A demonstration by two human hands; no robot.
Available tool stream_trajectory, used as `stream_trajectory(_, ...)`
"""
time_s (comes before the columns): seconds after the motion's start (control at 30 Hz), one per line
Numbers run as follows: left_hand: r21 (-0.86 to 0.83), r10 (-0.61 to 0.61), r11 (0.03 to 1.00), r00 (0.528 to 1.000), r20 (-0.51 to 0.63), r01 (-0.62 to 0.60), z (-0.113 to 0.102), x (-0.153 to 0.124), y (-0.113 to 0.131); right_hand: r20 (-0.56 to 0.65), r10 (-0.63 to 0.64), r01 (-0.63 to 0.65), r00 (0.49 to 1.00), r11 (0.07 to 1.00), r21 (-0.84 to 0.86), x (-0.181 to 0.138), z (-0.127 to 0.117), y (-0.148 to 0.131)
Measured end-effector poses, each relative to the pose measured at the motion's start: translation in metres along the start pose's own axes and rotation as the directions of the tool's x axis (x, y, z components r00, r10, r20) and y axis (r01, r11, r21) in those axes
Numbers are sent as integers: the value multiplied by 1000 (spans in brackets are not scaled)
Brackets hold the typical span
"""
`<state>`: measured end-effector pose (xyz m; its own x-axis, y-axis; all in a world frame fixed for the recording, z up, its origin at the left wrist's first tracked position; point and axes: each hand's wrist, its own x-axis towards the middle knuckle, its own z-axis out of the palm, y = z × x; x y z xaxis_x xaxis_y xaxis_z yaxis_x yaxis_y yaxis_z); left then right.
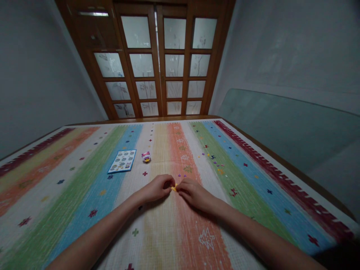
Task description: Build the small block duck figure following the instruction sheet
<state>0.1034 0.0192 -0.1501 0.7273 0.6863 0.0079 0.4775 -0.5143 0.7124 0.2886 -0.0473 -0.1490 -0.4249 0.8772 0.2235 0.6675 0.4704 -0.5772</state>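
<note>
My left hand (157,188) and my right hand (192,194) meet over the middle of a striped, many-coloured rug (84,195). Both pinch a tiny yellow piece (174,188) between their fingertips; the fingers of each hand are curled closed. A blue card with round spots (122,161) lies on the rug to the far left of my hands. Beside it sits a small pink and white toy (146,157). Several tiny coloured bits (213,159) are scattered to the far right.
A wooden door with frosted glass panes (160,63) stands beyond the rug's far edge. Grey walls rise on both sides. A sheet of glass (281,127) leans against the right wall.
</note>
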Motion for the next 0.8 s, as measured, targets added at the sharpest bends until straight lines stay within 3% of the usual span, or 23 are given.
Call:
stream_trajectory(0.1, -28, -10, 1000, 1000, -19, 9, -3, -1, 1, -51, 19, -20, 999, 1000, -13, -7, -10, 10)
stream_trajectory(0.2, -55, -33, 998, 997, -67, 30, -8, 2, 1, -163, 115, -124, 980, 991, -45, -22, -39, 36)
stream_trajectory(0.3, -71, -43, 997, 994, -105, 35, -11, 12, 5, -367, 280, -339, 887, 935, -106, -43, -73, 72)
stream_trajectory(0.4, -90, -27, 996, 995, -100, 18, -7, 30, 14, -412, 379, -466, 829, 875, -131, -60, -93, 100)
stream_trajectory(0.8, -24, 4, 1000, 994, -112, -6, 48, 106, 48, -393, 345, -427, 853, 893, -144, -48, -72, 119)
